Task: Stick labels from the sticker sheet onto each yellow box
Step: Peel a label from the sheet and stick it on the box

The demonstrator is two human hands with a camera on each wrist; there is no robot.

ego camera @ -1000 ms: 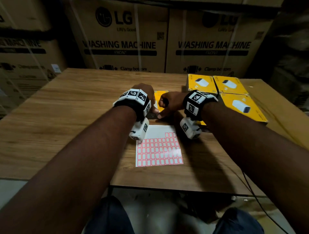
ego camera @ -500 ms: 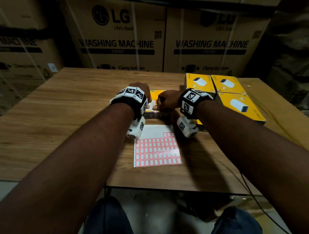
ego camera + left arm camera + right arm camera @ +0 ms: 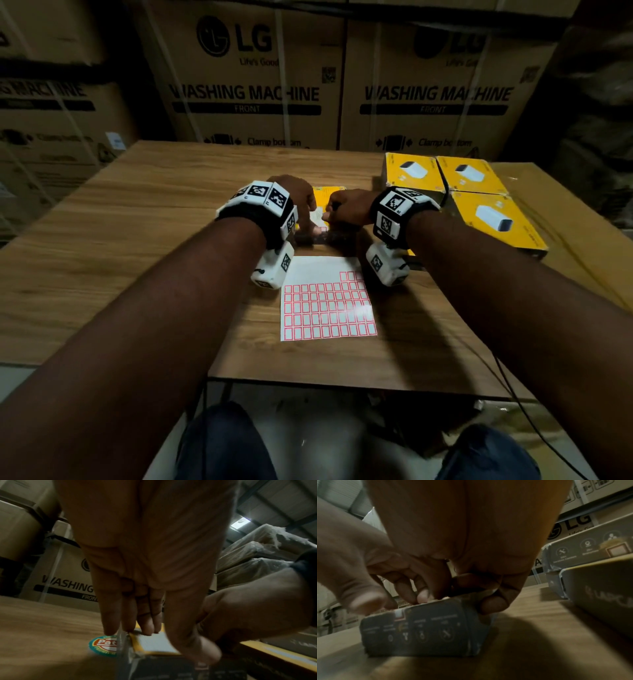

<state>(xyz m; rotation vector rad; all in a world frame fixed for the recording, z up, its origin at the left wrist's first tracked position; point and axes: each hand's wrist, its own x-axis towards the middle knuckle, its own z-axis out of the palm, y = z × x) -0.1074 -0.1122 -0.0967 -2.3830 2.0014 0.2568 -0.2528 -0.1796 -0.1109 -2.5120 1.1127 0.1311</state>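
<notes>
A small yellow box (image 3: 325,197) lies on the wooden table (image 3: 137,212) just beyond the sticker sheet (image 3: 327,308), a white sheet with several rows of red-edged labels. My left hand (image 3: 308,219) rests its straight fingertips on the box top (image 3: 154,643), with the thumb down at the near edge. A red-edged label (image 3: 399,615) sits at that near edge, beside the thumb. My right hand (image 3: 484,592) curls its fingers round the right end of the box (image 3: 423,632). The hands hide most of the top.
Three larger yellow boxes (image 3: 414,171) (image 3: 471,174) (image 3: 496,219) lie together at the back right. A round printed sticker (image 3: 102,643) is on the table left of the small box. Big washing machine cartons (image 3: 246,92) wall the far side. A cable (image 3: 513,394) hangs off the front right.
Both hands have stayed on the small box. The right hand's fingers, stretched toward the near edge a second ago, have drawn in to the box's right end.
</notes>
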